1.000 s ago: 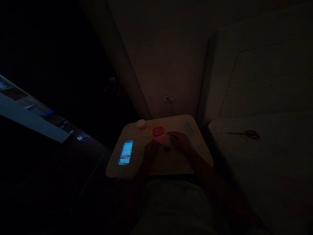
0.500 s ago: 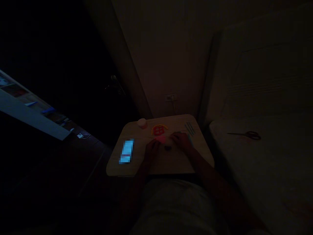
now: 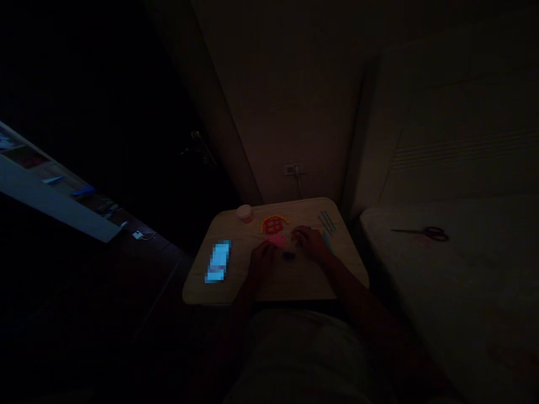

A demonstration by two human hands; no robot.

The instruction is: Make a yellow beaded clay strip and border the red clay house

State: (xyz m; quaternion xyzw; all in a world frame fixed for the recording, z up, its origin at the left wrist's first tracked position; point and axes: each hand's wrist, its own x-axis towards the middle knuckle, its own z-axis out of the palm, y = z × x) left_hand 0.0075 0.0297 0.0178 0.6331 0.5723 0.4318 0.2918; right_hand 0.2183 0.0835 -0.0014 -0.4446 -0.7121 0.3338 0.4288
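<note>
In dim light, both hands work low over a small pale table. My left hand has its fingertips closed at the lower left edge of a flat pink piece. Right of that piece is my right hand, its fingers bent and drawn together; what they hold, if anything, is too dark to make out. Between the hands, nearer to me, lies a small dark purple lump. Just beyond the pink piece sit a red window-like grid and a yellow-orange arc curving around its top.
A pale cup stands at the far left of the table, and a lit phone lies at the left. Thin blue sticks and a teal strip are at the right. Scissors rest on a pale surface beyond.
Both hands stay almost in place, with only a slight shift of the right fingers. The pink piece and the purple lump show more sharply now.
</note>
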